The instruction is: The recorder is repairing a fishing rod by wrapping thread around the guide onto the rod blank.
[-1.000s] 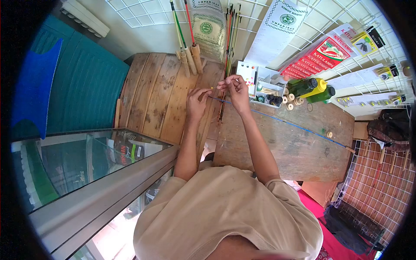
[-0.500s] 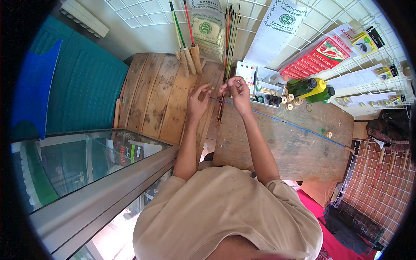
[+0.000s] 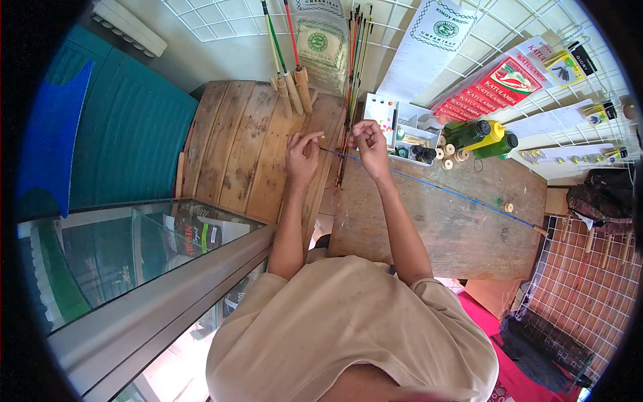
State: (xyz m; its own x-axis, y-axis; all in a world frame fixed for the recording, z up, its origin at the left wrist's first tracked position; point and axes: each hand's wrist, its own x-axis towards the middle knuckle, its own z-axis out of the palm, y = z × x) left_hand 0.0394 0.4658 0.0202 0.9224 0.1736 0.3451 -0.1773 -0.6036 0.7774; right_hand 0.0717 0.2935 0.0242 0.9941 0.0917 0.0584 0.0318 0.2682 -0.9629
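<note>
My left hand (image 3: 303, 163) is raised over the plank tabletop, thumb and fingers pinched together. At its fingertips shows a tiny yellow bead-like piece (image 3: 323, 137), too small to name surely. My right hand (image 3: 370, 146) is close by on the right, fingers curled in a pinch; whatever they hold is too fine to make out. Below both hands a slim blue fishing rod (image 3: 455, 193) lies slantwise across the brown table, its handle end toward the right edge. Its thin tip end reaches the gap between my hands.
A white compartment box (image 3: 380, 114) with small coloured beads and little bottles stands behind my right hand. Beside it are wooden spools (image 3: 447, 153) and green and yellow bottles (image 3: 492, 134). Upright rods (image 3: 301, 90) stand at the back; a glass cabinet (image 3: 154, 248) is at left.
My left hand has shifted slightly left, and the yellow piece has moved with its fingertips. My right fingers have curled a little tighter and moved slightly right. The rod has not visibly moved.
</note>
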